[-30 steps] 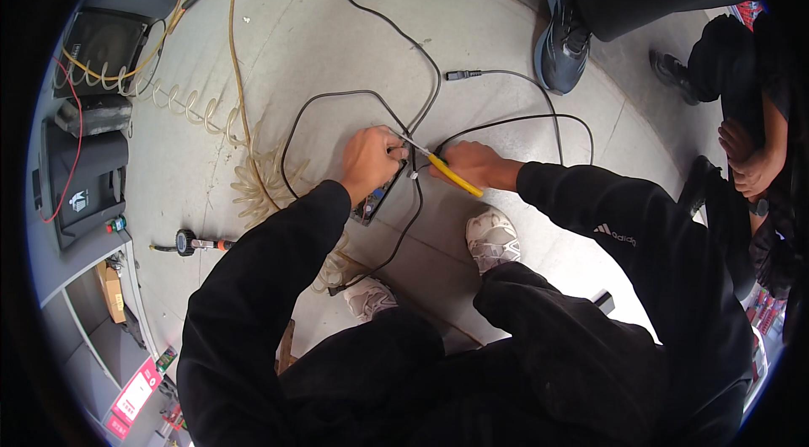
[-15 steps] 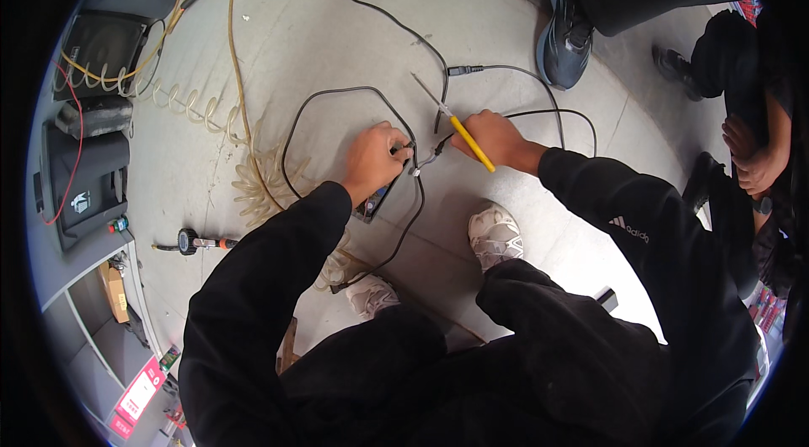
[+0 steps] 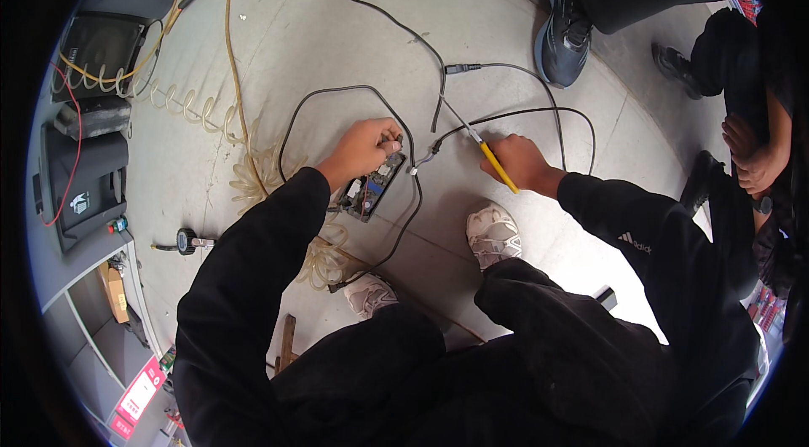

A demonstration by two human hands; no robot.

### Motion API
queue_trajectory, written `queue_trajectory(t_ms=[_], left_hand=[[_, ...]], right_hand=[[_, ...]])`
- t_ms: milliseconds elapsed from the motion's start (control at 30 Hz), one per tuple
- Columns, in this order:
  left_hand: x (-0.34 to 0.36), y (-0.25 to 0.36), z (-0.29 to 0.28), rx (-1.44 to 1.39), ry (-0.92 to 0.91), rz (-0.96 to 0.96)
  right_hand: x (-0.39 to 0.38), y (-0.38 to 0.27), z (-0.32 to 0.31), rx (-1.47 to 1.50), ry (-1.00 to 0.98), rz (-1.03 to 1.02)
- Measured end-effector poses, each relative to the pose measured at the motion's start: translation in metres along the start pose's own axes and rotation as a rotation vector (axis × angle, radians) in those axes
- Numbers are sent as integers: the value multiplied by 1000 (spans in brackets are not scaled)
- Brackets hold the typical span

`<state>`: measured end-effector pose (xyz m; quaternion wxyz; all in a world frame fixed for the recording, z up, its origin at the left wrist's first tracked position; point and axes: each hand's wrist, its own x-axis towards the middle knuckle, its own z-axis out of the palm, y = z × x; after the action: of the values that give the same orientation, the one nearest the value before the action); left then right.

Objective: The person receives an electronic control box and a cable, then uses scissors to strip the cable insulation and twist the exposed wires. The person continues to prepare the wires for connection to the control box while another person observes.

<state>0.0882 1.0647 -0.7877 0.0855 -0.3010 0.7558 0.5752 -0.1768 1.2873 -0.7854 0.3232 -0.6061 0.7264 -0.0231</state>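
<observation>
Left hand point(image 3: 364, 149) is pinching a wire down onto the circuit board point(image 3: 373, 187) beneath it | right hand point(image 3: 516, 162) is gripping a yellow-handled soldering iron point(image 3: 482, 148), tip angled away | joint likely pending; tip needs bringing leftward.

Head camera looks steeply down at floor point(image 3: 337, 51).

Yellow plastic-handled screwdriver point(image 3: 497, 166), metal shaft; matt concrete floor point(image 3: 320, 42).

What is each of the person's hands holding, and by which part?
The right hand grips a yellow-handled tool by its handle. The left hand pinches something small at the top end of the circuit board; what exactly cannot be told.
</observation>
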Motion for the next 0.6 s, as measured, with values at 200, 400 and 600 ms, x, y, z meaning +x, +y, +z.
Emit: queue_trajectory(t_ms=[200, 400, 600], left_hand=[[4, 3, -5, -9, -26, -6], [3, -2, -5, -5, -16, 12], [-1, 4, -5, 275, 69, 82]], right_hand=[[-1, 2, 1, -15, -39, -7], [4, 2, -4, -31, -35, -35], [3, -2, -6, 64, -70, 17]])
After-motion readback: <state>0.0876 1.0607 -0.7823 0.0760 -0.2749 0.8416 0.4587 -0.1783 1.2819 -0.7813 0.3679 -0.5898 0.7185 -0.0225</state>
